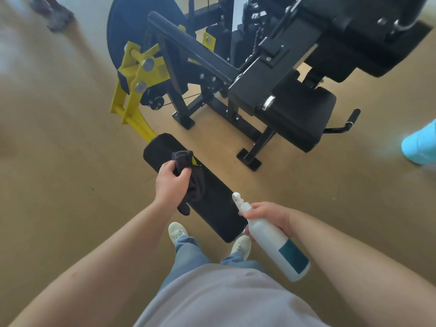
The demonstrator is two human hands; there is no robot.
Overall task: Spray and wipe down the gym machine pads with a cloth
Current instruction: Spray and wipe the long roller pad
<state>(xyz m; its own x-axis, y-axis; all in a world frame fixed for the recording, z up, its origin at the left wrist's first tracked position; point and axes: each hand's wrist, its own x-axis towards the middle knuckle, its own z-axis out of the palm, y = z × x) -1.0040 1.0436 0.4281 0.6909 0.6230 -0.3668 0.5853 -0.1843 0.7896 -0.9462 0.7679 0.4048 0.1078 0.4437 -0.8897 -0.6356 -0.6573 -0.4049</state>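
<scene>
Right hand (266,217): grips bottle (271,239), 4 o'clock of pad (217,208).
Left hand (171,182): grips cloth (195,188) over pad, 10 o'clock of bottle.

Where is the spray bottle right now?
In the head view, the spray bottle sits lower right of centre, held in the right hand, its nozzle beside the near end of the long black pad, above the right shoe.
</scene>
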